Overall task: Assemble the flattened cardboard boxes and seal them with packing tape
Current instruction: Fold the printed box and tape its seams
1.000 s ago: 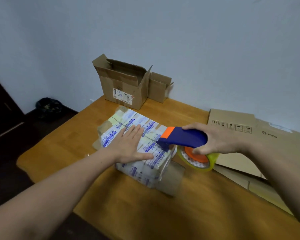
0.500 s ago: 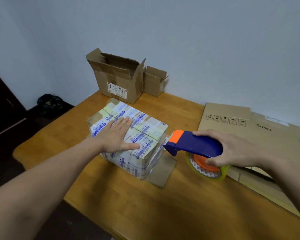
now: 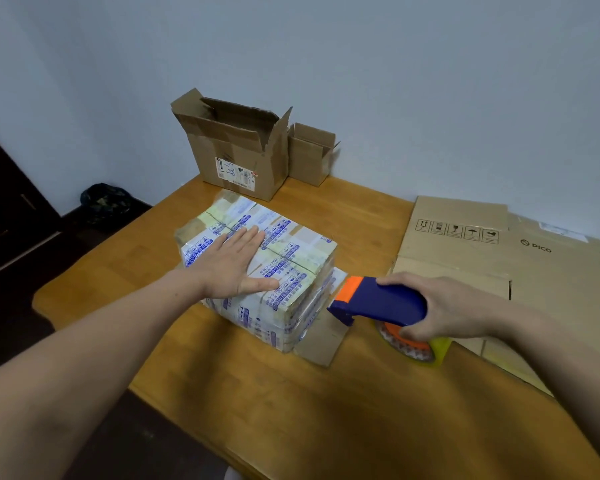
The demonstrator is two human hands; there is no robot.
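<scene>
A closed box covered in printed white, yellow and blue tape stands in the middle of the wooden table. My left hand lies flat on its top with straight fingers. My right hand grips a blue and orange tape dispenser holding a roll of clear tape. The dispenser's nose sits just off the box's right side, low near the table. One brown flap lies flat beside the box's base.
Flattened brown cardboard with printed symbols lies on the table at the right. Two open brown boxes, a larger one and a smaller one, stand against the wall at the back. A dark bag lies on the floor left.
My right hand has drawn the dispenser from the box's top right edge down and away to its right side. The left hand stays flat on the box top.
</scene>
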